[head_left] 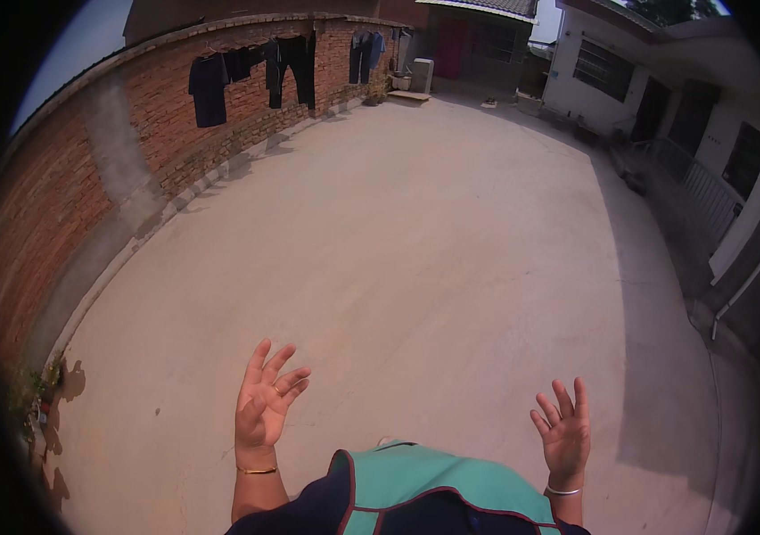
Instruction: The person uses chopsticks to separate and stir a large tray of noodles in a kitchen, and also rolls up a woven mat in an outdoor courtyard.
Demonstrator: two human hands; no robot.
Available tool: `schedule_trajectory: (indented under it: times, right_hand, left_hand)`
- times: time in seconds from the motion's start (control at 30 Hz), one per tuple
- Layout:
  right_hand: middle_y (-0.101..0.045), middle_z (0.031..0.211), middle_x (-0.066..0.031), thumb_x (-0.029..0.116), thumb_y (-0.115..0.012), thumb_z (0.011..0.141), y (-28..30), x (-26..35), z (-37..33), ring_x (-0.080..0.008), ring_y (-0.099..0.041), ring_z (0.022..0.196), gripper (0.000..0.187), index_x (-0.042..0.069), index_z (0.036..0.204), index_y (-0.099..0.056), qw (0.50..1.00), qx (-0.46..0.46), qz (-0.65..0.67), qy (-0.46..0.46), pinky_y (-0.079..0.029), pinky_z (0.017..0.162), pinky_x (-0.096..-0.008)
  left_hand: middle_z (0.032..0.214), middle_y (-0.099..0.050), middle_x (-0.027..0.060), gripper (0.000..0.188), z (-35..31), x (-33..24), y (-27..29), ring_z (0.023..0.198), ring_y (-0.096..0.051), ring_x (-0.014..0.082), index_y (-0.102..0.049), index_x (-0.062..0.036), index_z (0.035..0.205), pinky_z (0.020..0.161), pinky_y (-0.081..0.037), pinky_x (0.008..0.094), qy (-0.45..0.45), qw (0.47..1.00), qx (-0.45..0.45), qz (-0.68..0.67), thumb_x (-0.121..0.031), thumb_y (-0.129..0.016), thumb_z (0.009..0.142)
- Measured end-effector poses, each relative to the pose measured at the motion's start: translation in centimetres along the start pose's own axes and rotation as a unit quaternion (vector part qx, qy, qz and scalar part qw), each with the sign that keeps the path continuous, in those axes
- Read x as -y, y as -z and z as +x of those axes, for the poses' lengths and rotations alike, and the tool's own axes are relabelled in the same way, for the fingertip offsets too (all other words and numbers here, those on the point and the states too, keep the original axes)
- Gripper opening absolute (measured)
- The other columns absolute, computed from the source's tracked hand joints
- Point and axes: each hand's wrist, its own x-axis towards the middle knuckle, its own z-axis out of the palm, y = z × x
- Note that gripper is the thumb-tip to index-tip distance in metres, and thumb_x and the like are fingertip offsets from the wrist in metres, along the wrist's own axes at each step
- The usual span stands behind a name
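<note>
My left hand (266,394) is raised in front of me with its palm up and fingers spread, and nothing lies in it. A ring shows on one finger and a gold-coloured bracelet (257,470) circles the wrist. To the right, my right hand (567,437) is also held up, palm showing and fingers apart, holding nothing. On that wrist is a silver-coloured bangle (564,491). Between the hands a teal apron (438,477) with dark red edging covers my dark clothing. Neither hand touches anything.
Pale concrete ground (380,259) stretches ahead. Along the left runs a brick wall (157,134) with dark clothes (291,71) hung on it. At the right stand a white house (603,67) and a railing (696,178), with shadow beside them. Plants (36,392) grow at the lower left.
</note>
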Motion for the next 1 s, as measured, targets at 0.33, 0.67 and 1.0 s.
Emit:
schedule_trajectory:
  times: [0.33,0.67,1.0]
  right_hand:
    - [-0.039,0.140,-0.0155,0.044,-0.063,0.085,8.2,-3.6,18.9,-0.0341,-0.048,0.121,0.084,0.011,0.146,-0.017,0.987,-0.131,-0.056,0.071,-0.047,0.095,-0.0452]
    - [-0.034,0.143,-0.0193,0.045,-0.064,0.084,21.0,-8.6,59.9,-0.0366,-0.044,0.125,0.087,0.008,0.146,-0.015,0.999,0.012,-0.030,0.030,-0.044,0.099,-0.0470]
    - [-0.031,0.144,-0.0199,0.047,-0.065,0.082,26.1,-17.8,87.4,-0.0383,-0.042,0.126,0.089,0.008,0.146,-0.016,0.994,0.097,-0.004,-0.057,-0.039,0.102,-0.0479]
  left_hand:
    - [0.141,-0.034,0.0226,0.093,31.6,13.7,-5.8,0.117,-0.052,0.0368,-0.022,-0.0098,0.145,0.101,-0.039,0.0451,0.146,0.960,0.234,-0.051,-0.038,-0.073,0.072]
    - [0.140,-0.034,0.0251,0.097,61.8,24.6,-5.4,0.113,-0.054,0.0385,-0.020,-0.0067,0.145,0.099,-0.041,0.0466,0.052,0.996,0.076,0.000,-0.041,-0.074,0.073]
    - [0.141,-0.033,0.0239,0.097,81.6,35.0,-0.3,0.114,-0.053,0.0356,-0.017,-0.0049,0.145,0.098,-0.042,0.0437,0.043,0.998,-0.023,0.026,-0.044,-0.072,0.075]
